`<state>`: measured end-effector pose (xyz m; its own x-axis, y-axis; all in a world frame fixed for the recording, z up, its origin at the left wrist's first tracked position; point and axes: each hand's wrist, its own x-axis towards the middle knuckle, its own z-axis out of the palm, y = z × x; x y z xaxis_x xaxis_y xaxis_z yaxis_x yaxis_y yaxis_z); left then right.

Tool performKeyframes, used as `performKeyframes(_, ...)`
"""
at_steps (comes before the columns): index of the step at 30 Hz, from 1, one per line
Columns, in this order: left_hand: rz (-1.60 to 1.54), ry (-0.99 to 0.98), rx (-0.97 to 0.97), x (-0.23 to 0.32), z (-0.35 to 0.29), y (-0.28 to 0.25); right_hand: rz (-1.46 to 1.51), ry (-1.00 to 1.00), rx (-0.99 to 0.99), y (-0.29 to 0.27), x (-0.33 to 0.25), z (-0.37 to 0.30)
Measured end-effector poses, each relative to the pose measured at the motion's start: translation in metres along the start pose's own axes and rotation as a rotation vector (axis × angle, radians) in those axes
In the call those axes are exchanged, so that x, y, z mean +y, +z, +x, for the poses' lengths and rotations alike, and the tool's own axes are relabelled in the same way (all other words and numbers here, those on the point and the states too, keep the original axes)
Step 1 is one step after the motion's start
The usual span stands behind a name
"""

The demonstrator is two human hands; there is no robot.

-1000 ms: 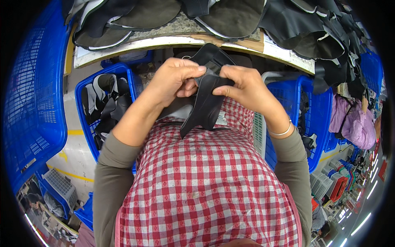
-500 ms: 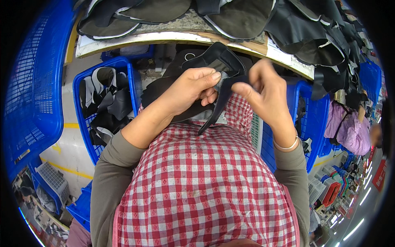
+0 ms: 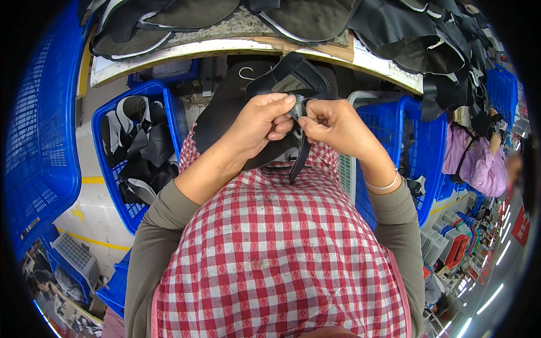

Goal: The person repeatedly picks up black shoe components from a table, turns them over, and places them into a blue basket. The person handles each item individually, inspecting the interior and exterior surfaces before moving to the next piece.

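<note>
Your grip is a pinch on each side: the left hand (image 3: 262, 121) nips a grey patch (image 3: 298, 103) between thumb and forefinger, and the right hand (image 3: 335, 127), thumb and finger pressed together, takes hold right beside it, though the fingertips cover what exactly lies between them. Both are on one black piece (image 3: 293, 80), held over your lap between your body and the bench, its upper part standing up beyond your hands as a folded loop and a narrow strip (image 3: 300, 161) hanging below. Half a second ago your right hand was off it, fingers spread and blurred, while the left held on alone; now the right is back, so the piece looks steadied from both sides for close work at that patch. Around it, dark material (image 3: 218, 115) lies over your lap, on the red-and-white checked apron (image 3: 253, 242), and a pale curved loop (image 3: 246, 73) shows just past the left hand. Beyond, the bench (image 3: 225, 47) carries more black cut pieces (image 3: 307, 19). Blue baskets flank you: the left basket (image 3: 181, 121) holds black and white pieces, the right basket (image 3: 431, 186) some too. Farther right, a co-worker in a purple checked shirt (image 3: 476, 160) is visible.
</note>
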<state>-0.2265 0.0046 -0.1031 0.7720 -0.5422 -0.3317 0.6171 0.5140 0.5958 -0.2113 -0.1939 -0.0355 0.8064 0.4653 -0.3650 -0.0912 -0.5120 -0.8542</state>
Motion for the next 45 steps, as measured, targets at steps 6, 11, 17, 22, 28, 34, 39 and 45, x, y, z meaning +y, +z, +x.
performKeyframes(6,0.243,0.045,-0.054,0.006,0.008,0.012,-0.726,-0.113,0.158,-0.001,-0.017,-0.014)
performKeyframes(11,0.714,0.25,-0.07,0.011,0.014,0.005,-0.72,-0.216,0.122,-0.004,-0.01,-0.013)
performKeyframes(17,0.75,0.288,-0.149,0.02,0.025,-0.025,-0.354,-0.249,-0.096,-0.022,0.012,-0.004)
performKeyframes(22,0.641,0.154,-0.141,0.021,0.013,-0.029,-0.078,-0.173,-0.115,-0.013,0.027,-0.008)
performKeyframes(28,0.504,0.174,-0.298,0.023,0.013,-0.009,-0.056,-0.157,-0.026,-0.012,0.029,-0.013)
performKeyframes(34,0.698,0.146,-0.114,0.007,0.015,-0.008,0.002,-0.209,-0.056,-0.011,0.031,-0.012)
performKeyframes(39,0.326,0.09,-0.157,-0.004,0.006,-0.016,0.154,-0.203,-0.146,-0.007,0.046,-0.01)
performKeyframes(45,-0.109,0.173,0.373,0.04,-0.018,-0.055,0.322,-0.123,0.1,-0.026,0.058,-0.034)
